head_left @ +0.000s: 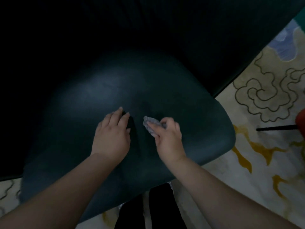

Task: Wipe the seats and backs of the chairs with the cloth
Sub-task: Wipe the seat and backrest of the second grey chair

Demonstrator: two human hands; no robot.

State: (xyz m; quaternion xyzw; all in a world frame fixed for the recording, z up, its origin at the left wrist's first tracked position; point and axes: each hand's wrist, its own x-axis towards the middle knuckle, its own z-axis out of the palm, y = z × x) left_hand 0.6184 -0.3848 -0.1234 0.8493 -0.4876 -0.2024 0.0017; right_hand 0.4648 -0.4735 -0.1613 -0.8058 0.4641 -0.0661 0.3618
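A dark teal chair seat fills the middle of the head view, smooth and faintly shiny. My left hand rests flat on the seat near its centre, fingers straight. My right hand holds a small crumpled grey cloth against the seat, just right of the left hand; the cloth sticks out past my fingertips. The chair's back is not clearly visible; a large dark surface lies beyond the seat.
A cream carpet with dark swirl outlines and yellow patches spreads to the right and below. A thin black rod and a red object sit at the right edge. Dark trouser legs show under the seat.
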